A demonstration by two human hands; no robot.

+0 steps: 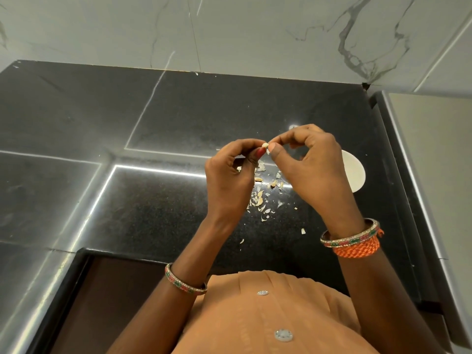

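Observation:
Both hands are raised together over a black stone counter (153, 213). My left hand (229, 180) and my right hand (311, 169) pinch one small pale garlic clove (265, 145) between their thumbs and fingertips. A thin flake of skin hangs from the clove. Under the hands lies a scatter of pale peel scraps (263, 198). A white round plate (355, 172) sits on the counter behind my right hand, mostly hidden by it.
A marble-patterned wall (229, 29) rises behind the counter. To the right stands a steel-edged appliance or raised surface (429, 162). A dark recess (107, 297) opens below the counter's front edge on the left. Bangles circle both wrists.

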